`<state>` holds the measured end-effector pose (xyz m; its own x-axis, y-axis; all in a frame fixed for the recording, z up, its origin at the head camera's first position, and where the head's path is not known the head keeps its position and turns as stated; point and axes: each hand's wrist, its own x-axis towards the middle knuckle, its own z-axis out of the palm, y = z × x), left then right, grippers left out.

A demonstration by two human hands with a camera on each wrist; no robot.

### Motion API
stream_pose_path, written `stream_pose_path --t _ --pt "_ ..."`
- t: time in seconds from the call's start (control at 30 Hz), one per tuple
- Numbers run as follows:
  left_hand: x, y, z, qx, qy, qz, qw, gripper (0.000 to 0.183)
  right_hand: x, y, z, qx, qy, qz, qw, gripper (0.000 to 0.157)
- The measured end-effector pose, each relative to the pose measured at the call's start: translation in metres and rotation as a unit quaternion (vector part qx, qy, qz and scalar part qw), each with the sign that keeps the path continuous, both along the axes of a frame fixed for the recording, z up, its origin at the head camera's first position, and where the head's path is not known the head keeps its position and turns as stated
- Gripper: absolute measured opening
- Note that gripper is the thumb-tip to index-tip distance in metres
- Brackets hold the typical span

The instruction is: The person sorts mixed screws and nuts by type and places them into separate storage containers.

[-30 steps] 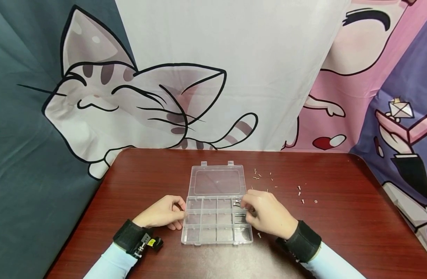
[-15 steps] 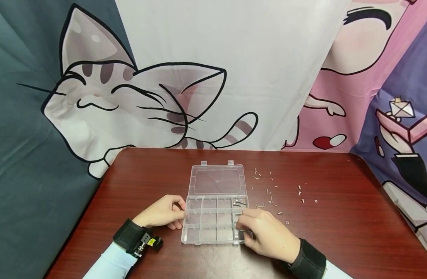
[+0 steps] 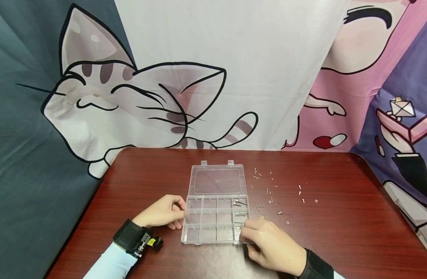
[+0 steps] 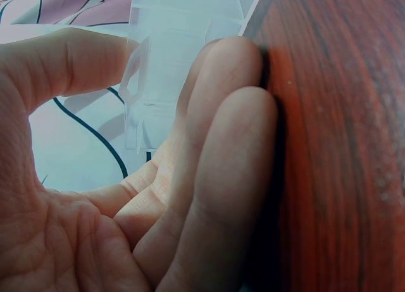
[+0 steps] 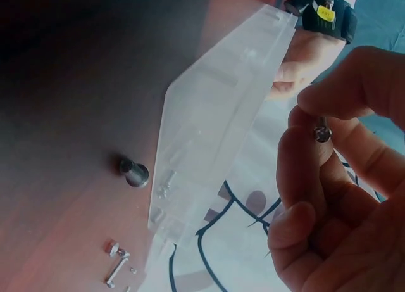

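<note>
Pinching, right side: your right grip (image 3: 274, 246) has a small metal screw (image 5: 322, 132) between thumb and finger, near the close right corner of the clear box (image 3: 208, 234).
Left grip (image 3: 161, 211): your thumb and fingers hold the box's left edge.
Box: it lies between your two grips on the table (image 3: 143, 170), its lid (image 3: 218, 181) folded back, away from you; stored screws (image 3: 240, 214) lie in the column nearest your right grip.
Loose hardware: a dark bolt (image 5: 134, 171) lies between your right grip and the box; scattered screws (image 3: 279, 212) spread beyond that grip.
Writing: a yellow label (image 3: 151, 242) sits behind your left grip, its markings too small to read.
</note>
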<state>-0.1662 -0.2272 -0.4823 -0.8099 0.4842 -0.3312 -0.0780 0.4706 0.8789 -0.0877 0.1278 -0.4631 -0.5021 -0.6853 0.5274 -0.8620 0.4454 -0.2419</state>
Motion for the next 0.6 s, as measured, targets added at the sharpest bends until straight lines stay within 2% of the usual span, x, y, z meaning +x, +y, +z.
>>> stream_pose_path --t 0.6 --pt "0.0007 0.0003 -0.0006 0.003 0.001 0.0 1.0 0.03 0.003 0.006 -0.002 -0.012 -0.018 0.01 1.0 0.038"
